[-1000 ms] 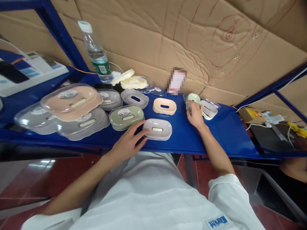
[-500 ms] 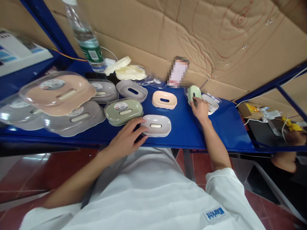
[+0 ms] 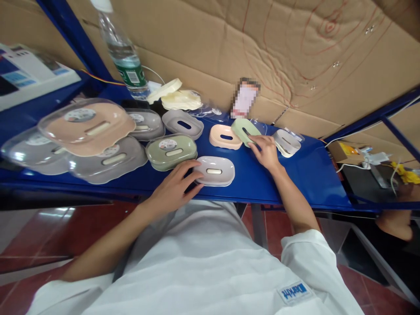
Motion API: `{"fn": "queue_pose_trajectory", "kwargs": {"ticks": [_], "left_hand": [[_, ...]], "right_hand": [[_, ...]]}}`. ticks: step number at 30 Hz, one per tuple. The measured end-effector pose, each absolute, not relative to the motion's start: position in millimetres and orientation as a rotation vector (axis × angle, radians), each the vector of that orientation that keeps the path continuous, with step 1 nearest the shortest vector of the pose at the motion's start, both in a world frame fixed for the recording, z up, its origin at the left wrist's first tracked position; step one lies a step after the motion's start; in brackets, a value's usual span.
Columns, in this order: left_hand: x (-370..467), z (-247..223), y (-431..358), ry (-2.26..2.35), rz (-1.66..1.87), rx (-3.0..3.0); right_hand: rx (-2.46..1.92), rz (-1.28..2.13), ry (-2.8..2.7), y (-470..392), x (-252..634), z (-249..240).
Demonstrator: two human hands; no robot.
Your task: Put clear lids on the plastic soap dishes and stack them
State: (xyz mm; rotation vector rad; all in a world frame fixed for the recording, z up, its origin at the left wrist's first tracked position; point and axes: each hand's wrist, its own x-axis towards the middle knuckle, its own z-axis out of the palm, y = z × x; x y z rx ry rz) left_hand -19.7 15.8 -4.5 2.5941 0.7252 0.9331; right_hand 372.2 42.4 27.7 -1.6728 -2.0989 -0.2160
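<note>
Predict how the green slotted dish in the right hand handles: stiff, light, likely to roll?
The green dish looks like moulded plastic, so it's probably stiff and light for its size. Its smooth finish could make it a bit slippery. Its low, elongated shape suggests it's unlikely to roll if pushed.

A green-labelled water bottle (image 3: 128,72) and a phone (image 3: 244,100) before red-marked brown cardboard (image 3: 197,48)
</note>
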Motion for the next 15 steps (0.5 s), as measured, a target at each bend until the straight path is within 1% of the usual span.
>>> {"fn": "queue_pose_trajectory", "kwargs": {"ticks": [3, 10, 15], "left_hand": [[-19.9, -4.8, 15.8, 0.732, 0.926, 2.587], [-20.1, -3.8, 16.0, 0.712, 0.937, 2.584], [-19.4, -4.0, 16.1, 0.715, 0.936, 2.588]], "right_hand": [[-1.665, -0.200, -2.111, 42.1, 371.3, 27.7], [-1.652, -0.297, -1.977, 34.3, 366.9, 32.6], [-1.560, -0.254, -2.018, 29.6, 351.9, 32.1]]}}
